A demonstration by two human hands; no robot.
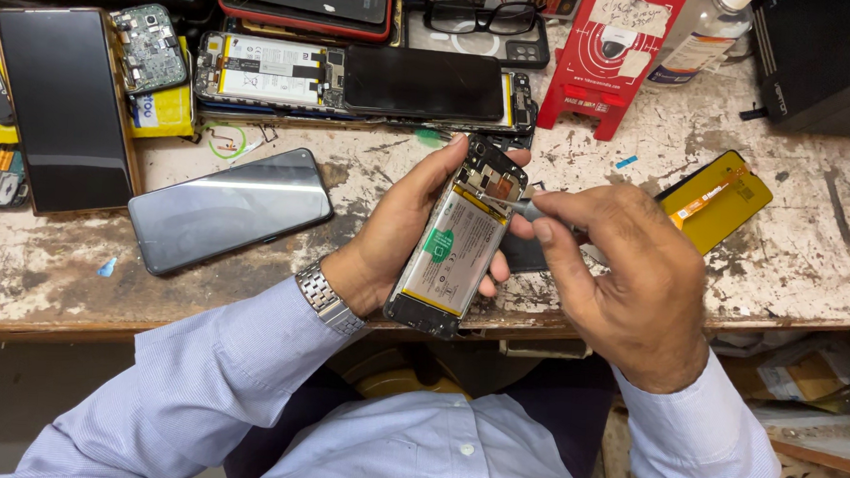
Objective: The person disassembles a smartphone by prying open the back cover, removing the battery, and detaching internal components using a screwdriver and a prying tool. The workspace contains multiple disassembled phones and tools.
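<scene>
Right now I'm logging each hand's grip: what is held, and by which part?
Left hand cradles the opened phone by its long edges. Right hand pinches a small screwdriver by its handle, tip at the phone's upper part.

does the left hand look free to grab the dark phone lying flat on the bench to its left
Probably not as things stand. The left hand is wrapped around the opened phone that the right hand works on with a thin tool. The dark phone lies uncovered nearby, so only the full hand hinders it.
</scene>
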